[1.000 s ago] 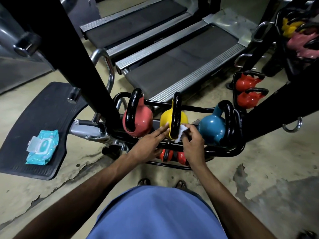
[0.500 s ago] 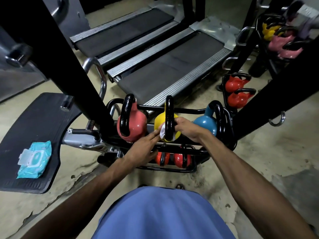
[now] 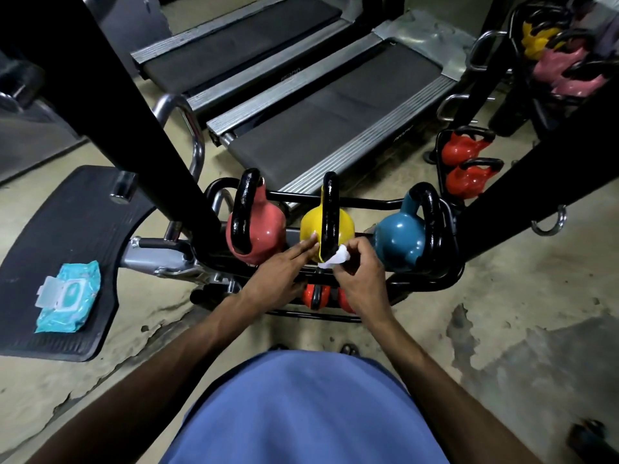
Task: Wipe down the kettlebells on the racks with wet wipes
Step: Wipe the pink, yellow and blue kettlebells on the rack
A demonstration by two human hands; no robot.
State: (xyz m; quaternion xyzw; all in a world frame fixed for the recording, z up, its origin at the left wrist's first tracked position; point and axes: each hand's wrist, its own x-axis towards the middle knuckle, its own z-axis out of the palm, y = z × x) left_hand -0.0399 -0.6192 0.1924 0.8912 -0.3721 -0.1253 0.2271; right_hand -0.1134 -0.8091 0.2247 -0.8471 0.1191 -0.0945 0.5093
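A plain blue shirt [image 3: 301, 410] is worn; both forearms are left bare, and no rings or watch are seen.

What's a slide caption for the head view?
Right hand wipes the yellow kettlebell with a wet wipe while the left hand steadies it.

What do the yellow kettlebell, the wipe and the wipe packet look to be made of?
Yellow kettlebell: glossy coloured coating, likely vinyl or paint over metal, going by its highlights; its handle is shiny black. Wipe in the right hand: thin white cloth or paper, crumpled. Wipe packet: soft teal plastic film, wrinkled, with a rigid flip lid.
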